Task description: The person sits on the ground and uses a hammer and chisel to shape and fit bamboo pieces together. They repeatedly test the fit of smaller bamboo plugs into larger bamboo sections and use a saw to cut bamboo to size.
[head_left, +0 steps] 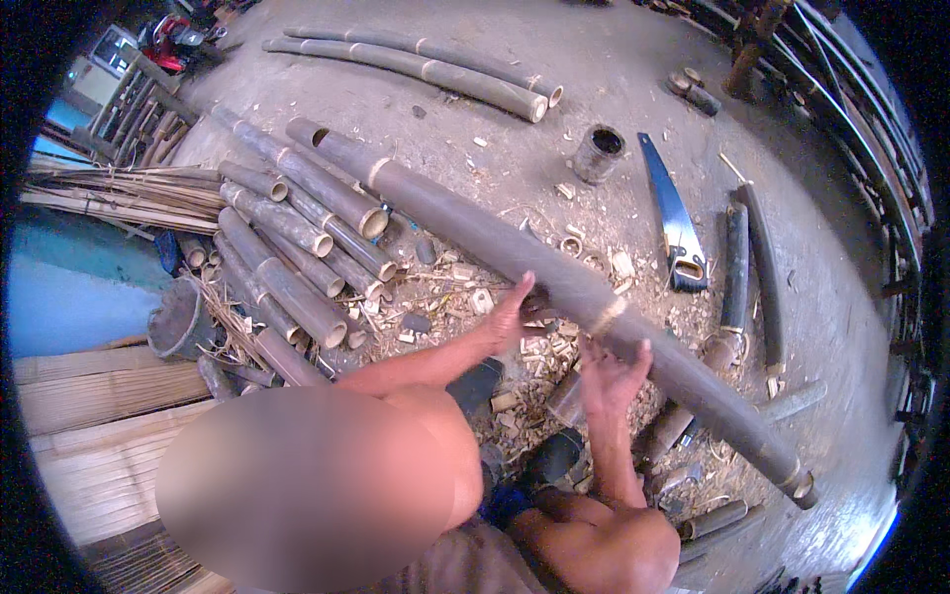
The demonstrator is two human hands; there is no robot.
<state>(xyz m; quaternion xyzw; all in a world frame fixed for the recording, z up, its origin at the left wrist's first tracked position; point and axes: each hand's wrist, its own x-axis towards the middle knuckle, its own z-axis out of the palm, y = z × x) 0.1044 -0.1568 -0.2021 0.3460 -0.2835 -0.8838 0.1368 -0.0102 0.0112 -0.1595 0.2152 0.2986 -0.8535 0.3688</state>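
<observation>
A person seated low on a workshop floor holds a long bamboo pole [475, 233] that slants from upper left to lower right just beyond the knees. The left hand [513, 315] is partly open, its thumb raised against the pole's near side and its fingers reaching underneath; the right hand [612, 376] cups the pole from below, farther down, thumb up. Whether the fingers close firmly is hidden. The pole is in one piece, with no cut visible along it. Cutting appears well advanced elsewhere: short bamboo lengths [277, 275] lie heaped to the left, hollow ends showing pale rims, and offcuts and chips [460, 272] litter the floor. Two more long poles [426, 71] lie whole at the far side. A handsaw [675, 223] with a smooth, tapering blade lies on the floor beyond the pole, near a squat, dark-mouthed can [600, 156]. The held pole is round and grey-brown, its smooth skin broken by pale, ringed joints; at the left sit a bundle of thin, dry strips [119, 193] and a scuffed bucket [178, 322].
</observation>
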